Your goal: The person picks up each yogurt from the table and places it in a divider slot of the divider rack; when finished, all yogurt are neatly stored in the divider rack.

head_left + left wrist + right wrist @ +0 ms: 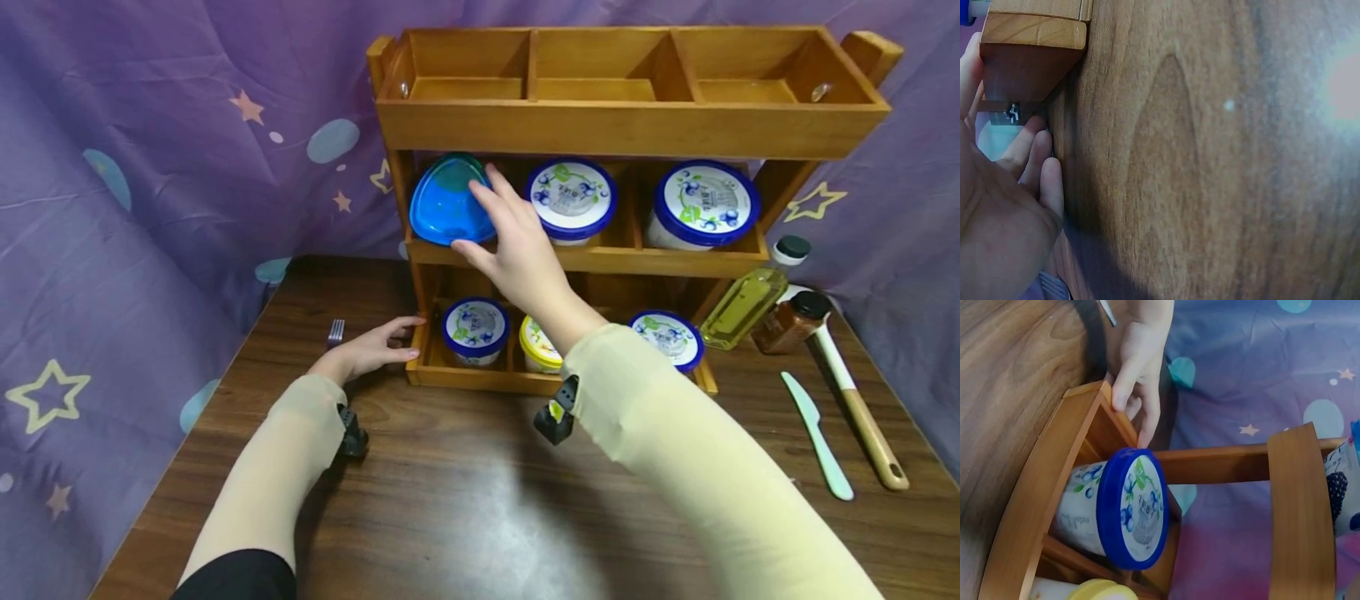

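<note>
Reaching into middle shelf of wooden rack [637, 129], right hand [517, 250] has fingers spread on blue triangular container [447, 202], leftmost slot. Left hand [367, 350] relaxed, fingertips touching rack's bottom left corner.

Blue lid [447, 202], purple star-patterned cloth [150, 167], brown rack [630, 125].

Both arms wear thin, close-fitting sleeves of pale beige, slightly sheer fabric that end at the wrists. Both hands, the left hand [369, 350] and the right hand [516, 247], are bare. A small black camera mount is strapped under each wrist; the right one bears a yellow-green mark. A dark garment shows at the left upper arm.
</note>
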`<state>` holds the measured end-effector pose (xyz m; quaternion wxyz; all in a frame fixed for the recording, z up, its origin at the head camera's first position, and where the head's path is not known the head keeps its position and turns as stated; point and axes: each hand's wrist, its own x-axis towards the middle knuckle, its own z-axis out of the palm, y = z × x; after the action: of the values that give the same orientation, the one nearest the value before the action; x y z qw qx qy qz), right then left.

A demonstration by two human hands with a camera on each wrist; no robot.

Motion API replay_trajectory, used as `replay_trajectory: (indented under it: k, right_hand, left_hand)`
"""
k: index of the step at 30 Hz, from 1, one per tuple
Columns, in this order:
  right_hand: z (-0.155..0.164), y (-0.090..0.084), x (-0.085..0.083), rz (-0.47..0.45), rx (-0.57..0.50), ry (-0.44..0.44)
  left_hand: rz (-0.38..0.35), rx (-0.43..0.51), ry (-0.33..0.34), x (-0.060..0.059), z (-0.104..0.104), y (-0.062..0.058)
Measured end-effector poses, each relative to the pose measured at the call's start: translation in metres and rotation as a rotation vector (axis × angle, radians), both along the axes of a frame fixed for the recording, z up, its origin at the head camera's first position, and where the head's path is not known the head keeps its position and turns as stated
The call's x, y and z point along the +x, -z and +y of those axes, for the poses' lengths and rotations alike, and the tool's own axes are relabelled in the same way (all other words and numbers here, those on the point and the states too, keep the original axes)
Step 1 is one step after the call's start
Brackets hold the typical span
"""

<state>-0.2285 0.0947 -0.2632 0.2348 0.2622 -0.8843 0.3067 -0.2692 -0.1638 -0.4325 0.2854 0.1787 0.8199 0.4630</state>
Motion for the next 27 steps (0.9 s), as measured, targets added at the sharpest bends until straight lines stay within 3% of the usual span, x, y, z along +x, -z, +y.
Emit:
replay_trajectory:
  k: [19, 27]
  right_hand:
    - [-0.003, -0.012, -0.001, -0.051, -0.091, 0.147]
    - [-0.005, -0.017, -0.001, -0.086, -0.044, 0.162]
  left_hand:
    - [0.022, 0.007, 0.022, -0.001, -0.003, 0.002]
    - [0.025, 0.015, 0.023, -0.003, -0.004, 0.004]
